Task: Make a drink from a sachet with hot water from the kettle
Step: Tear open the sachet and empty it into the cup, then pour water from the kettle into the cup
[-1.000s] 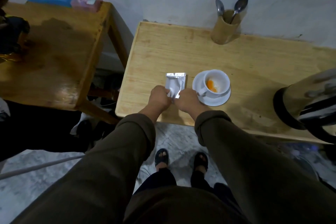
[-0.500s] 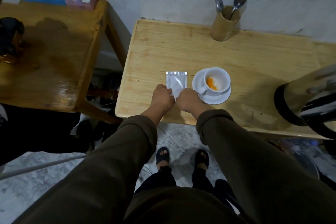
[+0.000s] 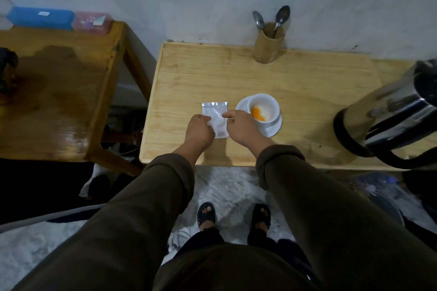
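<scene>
A silver sachet [image 3: 216, 113] lies flat on the light wooden table [image 3: 212, 73], just left of a white cup [image 3: 268, 104] on a white saucer [image 3: 275, 129]. Orange powder [image 3: 257, 113] sits inside the cup. My left hand [image 3: 198, 131] grips the sachet's lower left edge with curled fingers. My right hand [image 3: 241, 125] pinches its right edge, index finger stretched over the foil, and partly covers the saucer's left side. A steel kettle [image 3: 390, 113] with a black handle stands at the table's right end.
A bamboo holder [image 3: 267, 47] with two spoons stands at the back by the wall. A darker wooden table [image 3: 59, 90] to the left carries a blue box [image 3: 40, 16] and a pink box [image 3: 91, 22]. My sandalled feet are on the floor below.
The sachet went from tilted up between both hands to lying flat on the table. My right hand slid from its bottom corner up to the right edge.
</scene>
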A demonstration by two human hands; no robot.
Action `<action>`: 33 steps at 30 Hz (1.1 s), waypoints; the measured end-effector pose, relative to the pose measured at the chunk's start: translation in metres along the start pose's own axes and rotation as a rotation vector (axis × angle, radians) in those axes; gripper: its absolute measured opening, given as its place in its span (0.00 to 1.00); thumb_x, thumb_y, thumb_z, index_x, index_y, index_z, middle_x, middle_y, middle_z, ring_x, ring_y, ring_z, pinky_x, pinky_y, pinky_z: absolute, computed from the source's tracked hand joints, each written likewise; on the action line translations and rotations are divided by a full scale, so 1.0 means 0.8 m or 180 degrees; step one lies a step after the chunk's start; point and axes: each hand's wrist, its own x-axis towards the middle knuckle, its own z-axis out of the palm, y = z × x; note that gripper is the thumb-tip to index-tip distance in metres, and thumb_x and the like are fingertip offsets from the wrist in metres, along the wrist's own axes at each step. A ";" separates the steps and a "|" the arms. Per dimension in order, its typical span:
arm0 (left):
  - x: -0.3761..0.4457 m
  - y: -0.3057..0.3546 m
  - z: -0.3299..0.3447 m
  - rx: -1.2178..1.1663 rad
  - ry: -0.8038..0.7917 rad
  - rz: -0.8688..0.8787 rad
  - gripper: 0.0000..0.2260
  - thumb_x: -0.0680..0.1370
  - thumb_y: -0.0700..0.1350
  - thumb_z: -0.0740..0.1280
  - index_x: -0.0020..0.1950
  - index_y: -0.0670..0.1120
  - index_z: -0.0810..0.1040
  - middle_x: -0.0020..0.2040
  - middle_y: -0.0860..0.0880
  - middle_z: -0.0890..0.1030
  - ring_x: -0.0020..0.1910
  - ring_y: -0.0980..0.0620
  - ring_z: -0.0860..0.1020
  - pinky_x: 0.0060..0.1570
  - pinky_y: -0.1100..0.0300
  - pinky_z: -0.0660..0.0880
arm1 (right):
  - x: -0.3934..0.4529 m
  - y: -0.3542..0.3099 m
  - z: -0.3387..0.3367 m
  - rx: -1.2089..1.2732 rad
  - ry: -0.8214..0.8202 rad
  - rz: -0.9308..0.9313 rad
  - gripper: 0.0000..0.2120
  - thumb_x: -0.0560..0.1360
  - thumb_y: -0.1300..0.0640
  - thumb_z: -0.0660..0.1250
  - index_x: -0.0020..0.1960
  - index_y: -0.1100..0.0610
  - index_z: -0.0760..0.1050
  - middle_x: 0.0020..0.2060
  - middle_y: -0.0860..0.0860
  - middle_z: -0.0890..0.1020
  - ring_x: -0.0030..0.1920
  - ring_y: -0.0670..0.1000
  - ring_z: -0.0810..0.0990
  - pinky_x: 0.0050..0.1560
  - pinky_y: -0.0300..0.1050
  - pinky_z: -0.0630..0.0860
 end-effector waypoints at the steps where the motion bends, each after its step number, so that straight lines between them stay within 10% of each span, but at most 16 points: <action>1: -0.003 0.006 0.001 0.0010 -0.0015 0.0034 0.19 0.79 0.40 0.58 0.70 0.42 0.71 0.73 0.42 0.68 0.71 0.44 0.69 0.67 0.58 0.65 | -0.004 0.001 -0.009 0.0114 0.0141 -0.0054 0.18 0.79 0.64 0.55 0.65 0.58 0.74 0.65 0.55 0.77 0.64 0.56 0.75 0.66 0.49 0.71; 21: -0.081 0.145 0.130 0.0298 -0.0106 -0.0078 0.19 0.77 0.41 0.58 0.66 0.37 0.72 0.69 0.38 0.72 0.69 0.40 0.69 0.69 0.51 0.67 | -0.100 0.188 -0.215 -0.0097 0.1954 -0.0089 0.13 0.78 0.62 0.58 0.59 0.57 0.76 0.62 0.54 0.71 0.61 0.54 0.73 0.57 0.40 0.69; 28: -0.085 0.168 0.151 0.0371 0.0106 -0.0272 0.17 0.80 0.43 0.57 0.65 0.37 0.73 0.66 0.38 0.75 0.69 0.39 0.69 0.70 0.51 0.65 | -0.137 0.248 -0.267 -0.0794 0.3146 0.0597 0.12 0.73 0.59 0.64 0.56 0.54 0.75 0.67 0.55 0.67 0.69 0.57 0.63 0.66 0.58 0.61; 33: -0.087 0.172 0.153 -0.0129 0.0247 -0.0471 0.20 0.79 0.45 0.61 0.68 0.37 0.70 0.66 0.38 0.75 0.67 0.39 0.72 0.66 0.52 0.68 | -0.149 0.274 -0.271 0.0715 0.3025 0.1153 0.24 0.72 0.61 0.64 0.67 0.55 0.63 0.64 0.58 0.69 0.62 0.60 0.73 0.61 0.58 0.73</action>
